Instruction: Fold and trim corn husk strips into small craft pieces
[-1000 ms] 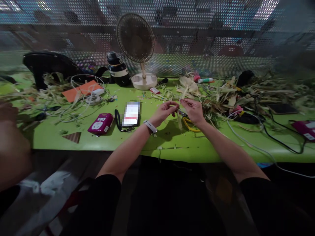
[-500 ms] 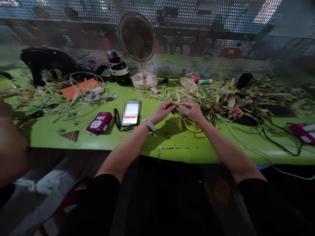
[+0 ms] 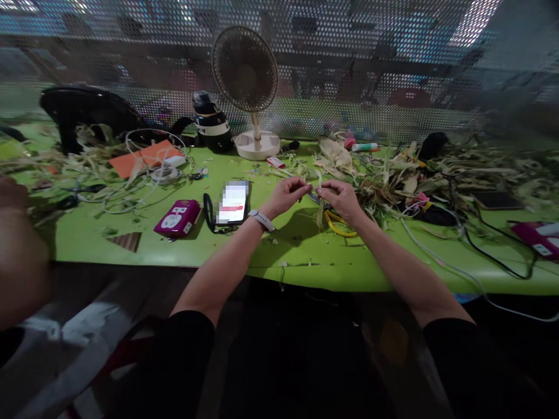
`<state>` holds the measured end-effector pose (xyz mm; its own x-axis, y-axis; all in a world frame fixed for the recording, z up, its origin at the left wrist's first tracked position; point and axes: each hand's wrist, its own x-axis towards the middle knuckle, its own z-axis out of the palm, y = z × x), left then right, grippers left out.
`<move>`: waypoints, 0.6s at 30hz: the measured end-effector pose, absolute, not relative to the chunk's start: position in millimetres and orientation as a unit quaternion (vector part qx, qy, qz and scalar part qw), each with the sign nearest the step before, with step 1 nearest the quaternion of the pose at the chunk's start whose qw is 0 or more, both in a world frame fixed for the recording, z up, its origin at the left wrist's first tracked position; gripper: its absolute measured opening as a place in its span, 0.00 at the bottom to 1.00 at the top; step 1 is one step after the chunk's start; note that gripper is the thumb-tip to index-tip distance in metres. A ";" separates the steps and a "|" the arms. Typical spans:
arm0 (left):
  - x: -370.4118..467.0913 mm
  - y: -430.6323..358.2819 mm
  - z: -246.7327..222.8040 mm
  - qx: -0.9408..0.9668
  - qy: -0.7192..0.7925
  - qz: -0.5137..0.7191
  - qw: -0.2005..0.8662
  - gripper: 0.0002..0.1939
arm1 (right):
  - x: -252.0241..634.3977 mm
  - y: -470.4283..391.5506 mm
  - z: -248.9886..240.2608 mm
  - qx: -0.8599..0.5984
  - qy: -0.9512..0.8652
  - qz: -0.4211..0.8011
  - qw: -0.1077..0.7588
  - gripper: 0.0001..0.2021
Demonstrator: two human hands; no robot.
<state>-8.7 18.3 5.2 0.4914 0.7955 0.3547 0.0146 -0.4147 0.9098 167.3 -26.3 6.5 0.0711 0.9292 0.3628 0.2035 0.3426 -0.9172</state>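
Just above the front part of the green table (image 3: 227,253), my two hands are close together. My right hand (image 3: 338,198) pinches a thin pale plant strip (image 3: 320,216), which hangs down below its fingertips. At the strip's left side is my left hand (image 3: 288,195), thumb and forefinger pressed together; what lies between them is too small to make out. A pale watch band (image 3: 262,220) circles my left wrist. Under my right hand lie yellow-handled pliers (image 3: 340,227), partly hidden. Dry plant leaves (image 3: 397,177) are heaped to the right.
A phone (image 3: 234,201), a purple power socket (image 3: 178,219) and cables lie left of my hands. Behind stand a fan (image 3: 257,144) and a black bottle (image 3: 212,128). Another person's arm (image 3: 20,256) is at the far left. A black cable (image 3: 493,256) runs at the right.
My left hand's fingertips have drawn slightly left, away from my right hand. The upper end of the strip sits a little lower, and more of the pliers shows.
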 end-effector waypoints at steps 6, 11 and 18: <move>-9.0 18.3 4.3 0.740 0.261 0.423 0.454 0.17 | 167.7 -27.9 5.7 -0.474 -0.608 0.293 0.565 0.08; -7.8 18.8 2.6 0.739 0.259 0.438 0.442 0.18 | 173.9 -24.2 2.6 -0.485 -0.632 0.263 0.544 0.08; -6.8 15.3 4.2 0.735 0.289 0.446 0.421 0.18 | 184.8 -13.3 -4.6 -0.469 -0.764 0.068 0.439 0.08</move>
